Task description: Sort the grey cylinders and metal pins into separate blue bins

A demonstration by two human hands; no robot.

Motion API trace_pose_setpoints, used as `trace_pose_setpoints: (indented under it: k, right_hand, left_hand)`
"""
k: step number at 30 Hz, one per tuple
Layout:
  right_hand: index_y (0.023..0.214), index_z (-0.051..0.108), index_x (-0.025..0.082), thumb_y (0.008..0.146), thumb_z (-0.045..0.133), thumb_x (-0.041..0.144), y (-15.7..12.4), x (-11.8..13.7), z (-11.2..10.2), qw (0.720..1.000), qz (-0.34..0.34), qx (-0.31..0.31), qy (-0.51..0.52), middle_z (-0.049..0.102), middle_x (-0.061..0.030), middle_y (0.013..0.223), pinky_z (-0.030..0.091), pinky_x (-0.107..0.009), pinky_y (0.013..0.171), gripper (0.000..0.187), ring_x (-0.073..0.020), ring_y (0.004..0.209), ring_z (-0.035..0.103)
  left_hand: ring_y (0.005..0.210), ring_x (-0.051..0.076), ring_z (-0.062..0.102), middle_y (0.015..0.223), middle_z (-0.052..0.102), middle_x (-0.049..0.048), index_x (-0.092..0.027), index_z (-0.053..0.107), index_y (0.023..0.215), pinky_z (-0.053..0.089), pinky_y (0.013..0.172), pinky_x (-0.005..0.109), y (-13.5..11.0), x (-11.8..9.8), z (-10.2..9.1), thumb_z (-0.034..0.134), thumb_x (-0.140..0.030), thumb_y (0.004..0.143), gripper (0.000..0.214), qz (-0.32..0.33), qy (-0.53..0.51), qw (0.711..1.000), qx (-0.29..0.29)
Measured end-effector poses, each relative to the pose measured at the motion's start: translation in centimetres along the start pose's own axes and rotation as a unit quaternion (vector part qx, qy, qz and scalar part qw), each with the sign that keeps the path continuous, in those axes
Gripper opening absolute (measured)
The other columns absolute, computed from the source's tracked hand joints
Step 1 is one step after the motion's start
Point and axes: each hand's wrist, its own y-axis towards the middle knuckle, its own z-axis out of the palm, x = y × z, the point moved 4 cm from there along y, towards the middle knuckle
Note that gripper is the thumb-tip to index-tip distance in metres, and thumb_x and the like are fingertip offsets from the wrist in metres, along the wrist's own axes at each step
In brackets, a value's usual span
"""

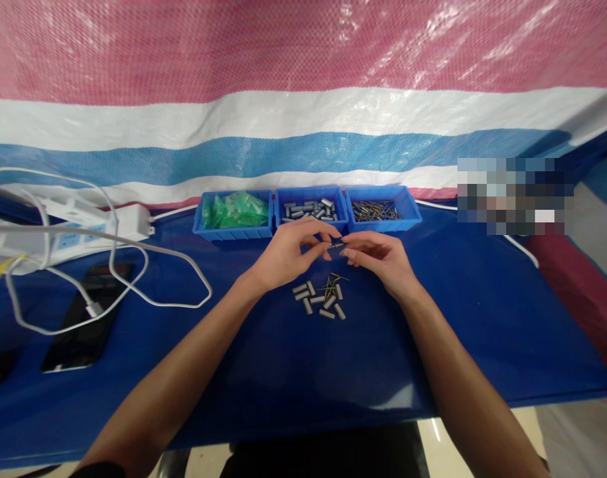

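Note:
My left hand [292,251] and my right hand [383,257] meet in front of the blue bins, fingers pinched. A thin brass-coloured pin [336,245] spans the small gap between them, each end at one hand's fingertips. On the table just below lies a loose group of short grey metal cylinders [327,314]. Several thin pins with brass-coloured parts [330,289] lie crossed among them. Behind my hands, the middle bin [310,192] holds more grey cylinders, and the right bin [413,211] holds many thin pins.
The left bin [233,234] holds green plastic pieces. At the left are a white power strip [129,222], looping white cables [184,305] and a black phone [81,335]. A striped sheet [283,153] hangs behind the blue-covered table [303,385]. A blurred-out patch covers the far right.

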Motion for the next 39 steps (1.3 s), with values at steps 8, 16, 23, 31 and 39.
trace_pose_setpoints:
  k: [8,16,23,31,39]
  right_hand:
    - [0.096,0.084,0.024,0.073,0.095,0.040,0.0,0.3,0.1,1.000,0.009,-0.005,0.013,0.081,-0.0024,0.082,0.058,-0.029,0.064,0.030,-0.0159,0.068,0.071]
    - [0.095,0.085,0.024,0.073,0.094,0.043,0.0,0.1,0.1,1.000,0.011,-0.005,-0.006,0.081,-0.0029,0.082,0.058,-0.030,0.062,0.031,-0.0161,0.066,0.070]
    - [0.091,0.086,0.023,0.075,0.093,0.042,0.0,-0.3,0.0,0.999,0.023,-0.009,-0.023,0.080,-0.0027,0.077,0.055,-0.028,0.060,0.026,-0.0147,0.063,0.068]
    - [0.089,0.086,0.024,0.074,0.093,0.040,0.2,0.1,-1.4,0.992,-0.009,-0.118,-0.033,0.081,-0.0027,0.078,0.054,-0.028,0.056,0.023,-0.0144,0.060,0.066]
    - [0.109,0.082,0.025,0.079,0.089,0.034,0.3,0.5,-3.5,0.961,-0.103,-0.257,-0.012,0.083,-0.0067,0.113,0.055,-0.029,0.056,0.032,-0.0154,0.067,0.072]
  left_hand:
    - [0.086,0.016,0.078,0.116,0.072,0.0093,-0.016,0.074,0.114,0.069,0.085,0.032,-0.1,0.5,-0.2,0.077,-0.021,0.089,0.025,-0.010,-0.010,0.999,-0.039]
    - [0.084,0.018,0.081,0.104,0.076,0.0063,-0.016,0.073,0.115,0.070,0.083,0.029,-0.4,0.6,-0.1,0.081,-0.024,0.087,0.029,-0.030,0.020,0.999,-0.037]
    - [0.085,0.020,0.082,0.105,0.077,0.0075,-0.015,0.073,0.110,0.069,0.083,0.029,-0.4,0.8,0.4,0.084,-0.024,0.084,0.029,-0.034,-0.003,0.999,-0.031]
    - [0.080,0.017,0.076,0.095,0.076,0.0053,-0.016,0.073,0.103,0.061,0.075,0.027,-0.1,0.7,0.4,0.076,-0.018,0.091,0.013,-0.030,0.124,0.990,0.058]
    - [0.099,0.020,0.073,0.108,0.079,0.0081,-0.017,0.081,0.108,0.054,0.095,0.031,-0.5,0.9,1.9,0.067,-0.008,0.094,0.022,0.042,0.183,0.955,0.229]
